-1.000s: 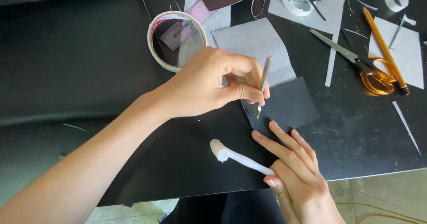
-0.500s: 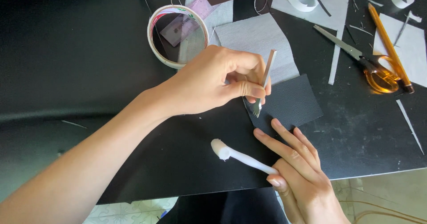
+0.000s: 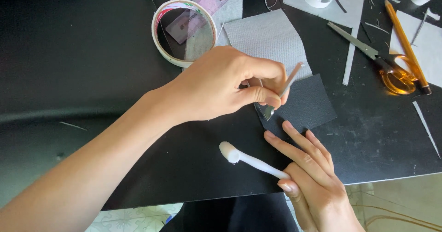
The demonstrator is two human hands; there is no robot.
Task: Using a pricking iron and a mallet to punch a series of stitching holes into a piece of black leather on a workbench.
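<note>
Lying between both hands, dark leather square [image 3: 306, 104] under right fingertips [image 3: 289, 127].

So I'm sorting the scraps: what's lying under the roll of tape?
Inside the ring of the roll of tape you can see a pale pink card and a grey strip running beneath it. How far they reach under its wall is covered.

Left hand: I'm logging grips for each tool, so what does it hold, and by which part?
The left hand pinches a thin stick-like tool around its middle, between thumb and fingers; the tip points down at the dark leather piece.
</note>
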